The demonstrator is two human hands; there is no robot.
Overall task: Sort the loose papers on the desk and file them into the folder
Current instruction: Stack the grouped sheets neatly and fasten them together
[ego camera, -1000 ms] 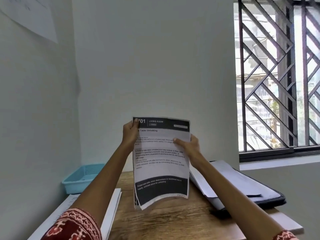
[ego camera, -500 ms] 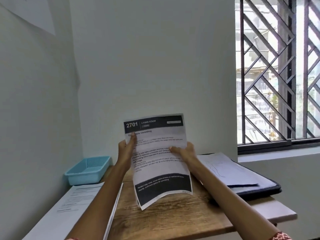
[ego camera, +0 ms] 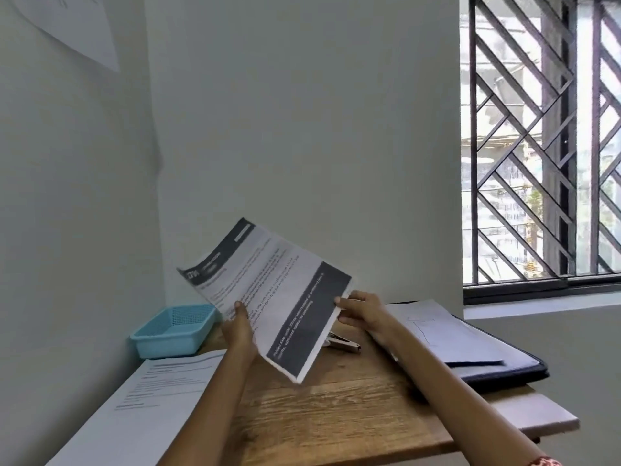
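Head: tilted papers [ego camera: 268, 290], perhaps off-desk

Wooden desk [ego camera: 336, 412] bears folder [ego camera: 497, 364], basket [ego camera: 174, 331], papers [ego camera: 141, 405], stapler [ego camera: 342, 343]

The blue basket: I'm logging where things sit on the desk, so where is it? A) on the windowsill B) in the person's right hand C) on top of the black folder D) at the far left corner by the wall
D: the blue basket sits at the desk's far left corner against the wall, apart from the black folder on the right.
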